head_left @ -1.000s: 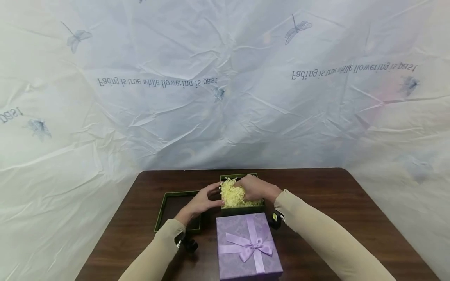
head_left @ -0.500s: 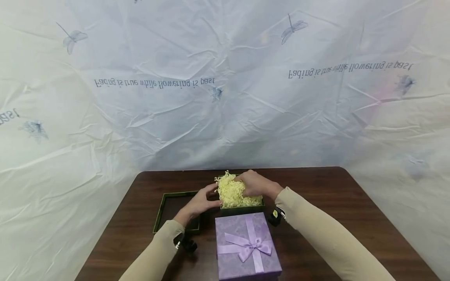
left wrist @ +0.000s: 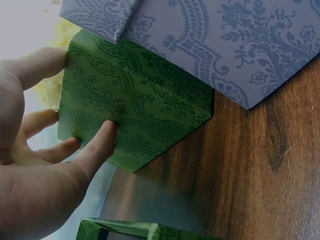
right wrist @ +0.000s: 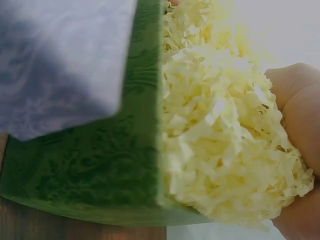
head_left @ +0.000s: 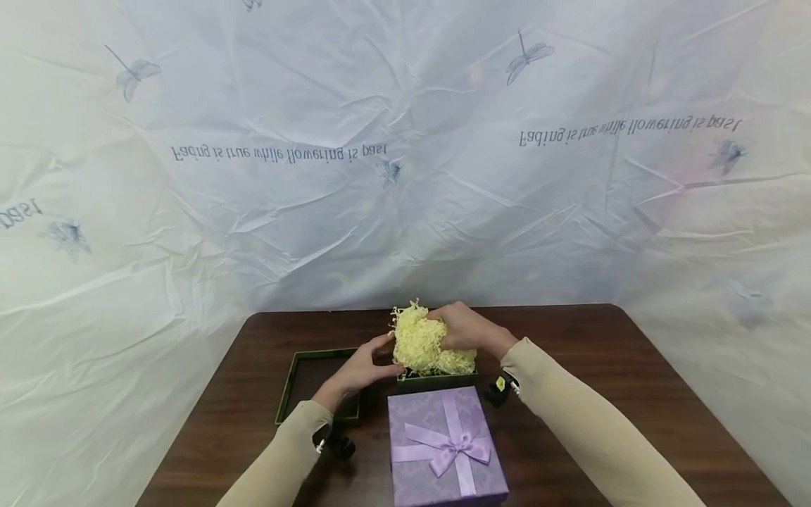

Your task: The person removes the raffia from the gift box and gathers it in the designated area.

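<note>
A green patterned box (left wrist: 135, 105) stands at the back of the table, heaped with pale yellow shredded paper (head_left: 418, 345). My left hand (head_left: 362, 367) rests its spread fingertips on the box's left wall, the thumb and other fingers fairly straight. From the right, my right hand (head_left: 467, 329) grips a clump of the shredded paper (right wrist: 225, 145) that bulges above the rim; its fingertips are buried in the paper. In front of the green box sits a closed purple box (head_left: 437, 415) with a ribbon bow.
The green box's lid (head_left: 288, 387) lies at the left of the table, its inside dark, partly behind my left forearm. The brown wooden table (head_left: 589, 394) reaches to a pale printed curtain (head_left: 507, 211) behind it.
My right hand has lifted slightly, and the shredded paper has risen from inside the green box to bulge over its rim. My left hand stays at the box's side.
</note>
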`<control>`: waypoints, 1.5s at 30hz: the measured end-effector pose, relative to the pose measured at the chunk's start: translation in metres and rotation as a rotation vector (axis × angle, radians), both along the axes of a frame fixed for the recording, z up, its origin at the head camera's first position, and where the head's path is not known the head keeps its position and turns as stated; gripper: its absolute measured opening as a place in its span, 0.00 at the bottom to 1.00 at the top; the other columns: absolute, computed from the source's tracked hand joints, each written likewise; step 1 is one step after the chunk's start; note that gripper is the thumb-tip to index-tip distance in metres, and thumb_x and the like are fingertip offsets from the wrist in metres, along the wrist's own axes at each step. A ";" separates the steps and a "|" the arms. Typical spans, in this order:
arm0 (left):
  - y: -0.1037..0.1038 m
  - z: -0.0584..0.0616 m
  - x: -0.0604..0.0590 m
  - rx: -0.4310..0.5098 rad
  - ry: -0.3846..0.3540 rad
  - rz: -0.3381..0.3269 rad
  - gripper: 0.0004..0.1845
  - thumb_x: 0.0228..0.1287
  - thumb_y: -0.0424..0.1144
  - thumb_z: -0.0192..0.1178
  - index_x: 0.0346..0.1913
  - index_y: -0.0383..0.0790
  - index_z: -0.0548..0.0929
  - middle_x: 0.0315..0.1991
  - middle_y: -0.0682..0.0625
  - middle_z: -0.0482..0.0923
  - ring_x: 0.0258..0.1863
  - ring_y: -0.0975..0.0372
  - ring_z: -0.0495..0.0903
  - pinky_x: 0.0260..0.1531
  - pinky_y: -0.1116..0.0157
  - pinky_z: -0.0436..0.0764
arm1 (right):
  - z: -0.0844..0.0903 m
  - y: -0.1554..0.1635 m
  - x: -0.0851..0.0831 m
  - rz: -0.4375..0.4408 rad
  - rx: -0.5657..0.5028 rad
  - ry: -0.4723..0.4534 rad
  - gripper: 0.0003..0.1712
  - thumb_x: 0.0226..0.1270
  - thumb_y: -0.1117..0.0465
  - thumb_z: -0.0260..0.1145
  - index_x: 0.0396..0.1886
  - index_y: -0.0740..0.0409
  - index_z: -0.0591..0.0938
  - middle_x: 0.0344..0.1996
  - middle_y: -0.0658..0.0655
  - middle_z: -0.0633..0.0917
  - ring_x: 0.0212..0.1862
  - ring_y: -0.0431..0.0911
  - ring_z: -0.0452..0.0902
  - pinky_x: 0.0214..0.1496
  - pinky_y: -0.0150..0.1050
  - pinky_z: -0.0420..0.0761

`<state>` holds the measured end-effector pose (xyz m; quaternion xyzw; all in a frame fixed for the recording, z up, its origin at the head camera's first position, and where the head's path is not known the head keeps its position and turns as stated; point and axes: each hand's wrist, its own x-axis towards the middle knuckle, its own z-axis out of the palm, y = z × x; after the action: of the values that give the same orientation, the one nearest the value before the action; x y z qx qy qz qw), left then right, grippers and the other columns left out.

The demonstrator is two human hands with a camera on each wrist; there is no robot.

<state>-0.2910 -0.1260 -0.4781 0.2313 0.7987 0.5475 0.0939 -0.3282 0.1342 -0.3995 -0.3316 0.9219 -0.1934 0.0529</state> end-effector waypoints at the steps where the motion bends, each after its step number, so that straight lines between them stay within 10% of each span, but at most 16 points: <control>1: 0.000 -0.001 0.000 -0.004 0.006 0.001 0.45 0.57 0.45 0.71 0.73 0.34 0.61 0.70 0.33 0.62 0.66 0.41 0.67 0.56 0.48 0.76 | 0.002 0.001 0.001 0.001 -0.008 0.008 0.40 0.45 0.74 0.67 0.65 0.58 0.76 0.60 0.59 0.80 0.14 0.37 0.51 0.23 0.31 0.67; 20: 0.000 0.002 0.003 0.020 -0.046 0.002 0.41 0.60 0.37 0.69 0.74 0.44 0.61 0.74 0.39 0.57 0.69 0.43 0.64 0.59 0.44 0.73 | 0.019 0.019 0.002 -0.073 -0.123 -0.014 0.44 0.43 0.76 0.65 0.68 0.63 0.72 0.62 0.65 0.77 0.11 0.36 0.54 0.15 0.28 0.62; 25: -0.002 0.003 0.002 0.002 -0.050 -0.005 0.41 0.61 0.39 0.69 0.75 0.47 0.61 0.75 0.41 0.56 0.70 0.44 0.61 0.61 0.43 0.70 | 0.028 0.024 0.004 -0.087 -0.176 -0.035 0.45 0.42 0.76 0.64 0.68 0.65 0.71 0.49 0.71 0.83 0.11 0.36 0.54 0.15 0.28 0.62; 45: -0.001 0.004 0.007 -0.003 -0.047 -0.021 0.40 0.62 0.41 0.68 0.75 0.50 0.61 0.75 0.42 0.56 0.70 0.44 0.61 0.61 0.44 0.71 | 0.045 0.054 0.010 -0.143 -0.225 -0.050 0.45 0.43 0.77 0.62 0.69 0.68 0.68 0.65 0.70 0.72 0.12 0.38 0.52 0.17 0.30 0.62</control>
<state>-0.2842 -0.1270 -0.4736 0.2264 0.7948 0.5505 0.1186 -0.3178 0.1880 -0.3541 -0.2640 0.9140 -0.3072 0.0244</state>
